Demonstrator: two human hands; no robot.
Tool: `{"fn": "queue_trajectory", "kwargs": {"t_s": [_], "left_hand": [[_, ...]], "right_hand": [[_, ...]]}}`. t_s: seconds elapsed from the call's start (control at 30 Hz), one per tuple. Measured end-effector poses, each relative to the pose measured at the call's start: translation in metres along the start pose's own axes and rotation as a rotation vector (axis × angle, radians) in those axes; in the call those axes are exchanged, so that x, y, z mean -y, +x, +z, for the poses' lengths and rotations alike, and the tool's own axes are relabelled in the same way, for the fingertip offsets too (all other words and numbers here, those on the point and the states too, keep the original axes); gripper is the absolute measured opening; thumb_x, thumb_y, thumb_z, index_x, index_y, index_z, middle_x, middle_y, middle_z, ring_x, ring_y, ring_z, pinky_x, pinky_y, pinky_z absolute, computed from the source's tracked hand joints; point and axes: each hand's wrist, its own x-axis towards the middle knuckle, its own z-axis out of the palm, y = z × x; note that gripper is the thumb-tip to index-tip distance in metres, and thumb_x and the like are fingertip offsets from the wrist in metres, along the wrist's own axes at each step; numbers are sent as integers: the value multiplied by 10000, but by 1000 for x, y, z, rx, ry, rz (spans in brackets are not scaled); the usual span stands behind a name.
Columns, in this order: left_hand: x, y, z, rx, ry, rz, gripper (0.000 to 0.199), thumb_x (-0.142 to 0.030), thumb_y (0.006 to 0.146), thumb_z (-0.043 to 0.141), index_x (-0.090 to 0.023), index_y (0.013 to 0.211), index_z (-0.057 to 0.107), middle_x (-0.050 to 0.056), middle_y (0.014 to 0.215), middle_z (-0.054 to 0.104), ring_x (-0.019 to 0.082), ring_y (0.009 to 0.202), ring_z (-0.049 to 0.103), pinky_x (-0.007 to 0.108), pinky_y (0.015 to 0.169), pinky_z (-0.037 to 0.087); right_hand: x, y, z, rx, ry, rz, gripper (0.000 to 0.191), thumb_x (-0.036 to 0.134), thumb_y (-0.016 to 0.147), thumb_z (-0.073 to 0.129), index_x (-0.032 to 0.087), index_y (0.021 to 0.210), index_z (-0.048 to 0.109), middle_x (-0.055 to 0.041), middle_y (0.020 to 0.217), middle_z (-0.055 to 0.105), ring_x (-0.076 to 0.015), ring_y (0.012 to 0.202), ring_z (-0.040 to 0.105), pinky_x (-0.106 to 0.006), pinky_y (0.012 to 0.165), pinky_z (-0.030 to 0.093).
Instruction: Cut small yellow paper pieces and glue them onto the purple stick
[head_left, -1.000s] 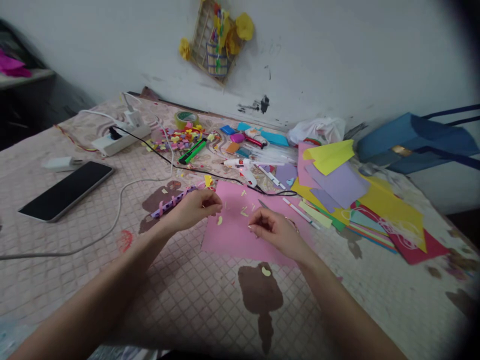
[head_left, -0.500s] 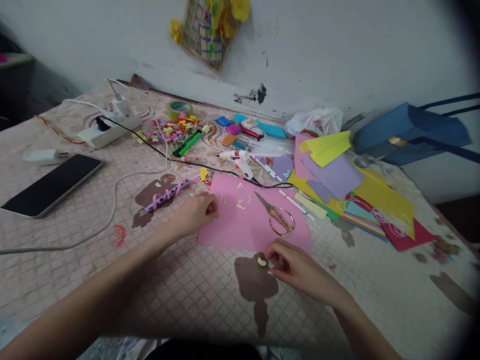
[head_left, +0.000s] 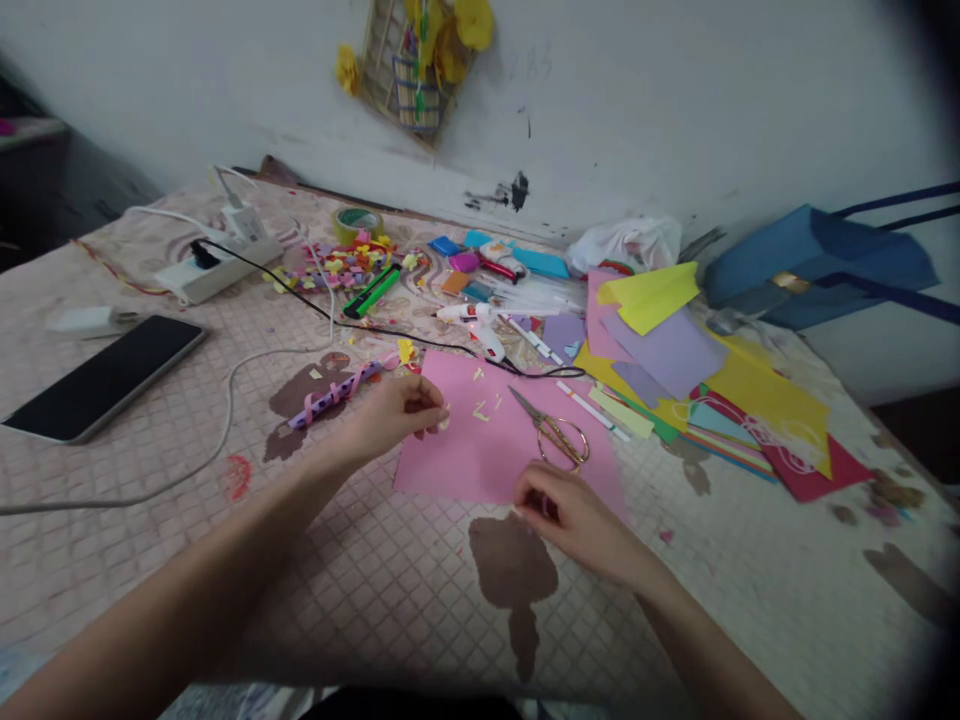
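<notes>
My left hand [head_left: 401,412] is over the left part of a pink paper sheet [head_left: 457,470], its fingers pinched on small pale paper scraps [head_left: 444,422]. Near the sheet's front edge, my right hand [head_left: 562,510] is closed in a pinch. A tiny bit of a pale yellow paper piece [head_left: 516,511] shows at its fingertips; the rest is hidden. Gold-handled scissors [head_left: 553,430] lie on the sheet just beyond my right hand. Thin pale paper offcuts [head_left: 484,408] are scattered on the pink sheet. A purple spotted paper roll wound with pink strip [head_left: 334,397] lies beside my left wrist.
A white glue gun [head_left: 476,320] with a black cord lies behind the sheet. Colored papers [head_left: 667,350] are piled at right, near a blue bag [head_left: 817,265]. A phone [head_left: 105,375], power strip [head_left: 217,268], green cutter [head_left: 373,292] and small paper cutouts [head_left: 337,265] are at left.
My right hand has picked up the pale yellow piece from the tablecloth and moved slightly left and away from me. My left hand has turned, showing pale scraps at its fingertips.
</notes>
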Motion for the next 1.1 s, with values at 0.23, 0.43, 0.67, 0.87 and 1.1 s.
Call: {"fn": "queue_trajectory", "kwargs": {"t_s": [0.23, 0.43, 0.67, 0.87, 1.1], "left_hand": [[0, -2, 4, 60, -379, -81, 224, -242, 681, 684, -129, 847, 584, -4, 693, 604, 75, 605, 553, 224, 602, 436], [-2, -4, 14, 27, -465, -81, 202, -245, 668, 694, -125, 770, 566, 1, 669, 607, 95, 628, 569, 252, 637, 445], [-2, -6, 24, 47, -243, -10, 209, -263, 718, 649, -114, 834, 559, 8, 659, 602, 103, 608, 552, 252, 605, 440], [1, -6, 24, 58, -127, 33, 191, -290, 726, 643, -118, 762, 566, -6, 642, 580, 80, 563, 518, 225, 557, 418], [2, -4, 22, 15, -483, -170, 239, -284, 665, 709, -126, 769, 562, -7, 631, 601, 77, 556, 549, 223, 569, 436]], "right_hand": [[14, 57, 5, -208, 143, -113, 66, 166, 814, 502, 188, 841, 558, -6, 819, 593, -111, 697, 541, -225, 601, 399], [18, 72, 18, -276, 295, -81, 122, 295, 825, 522, 178, 822, 557, -9, 752, 584, -118, 660, 522, -233, 590, 403], [10, 73, 24, -233, 479, -45, 75, 236, 821, 485, 180, 781, 515, 16, 700, 517, -100, 588, 495, -220, 554, 411], [5, 65, 1, -253, 197, -77, 127, 248, 852, 445, 183, 858, 554, -7, 766, 577, -119, 661, 527, -232, 600, 402], [-52, 40, -48, -333, -364, 234, 187, 367, 741, 584, 197, 755, 508, -13, 734, 586, -164, 661, 537, -257, 560, 346]]}}
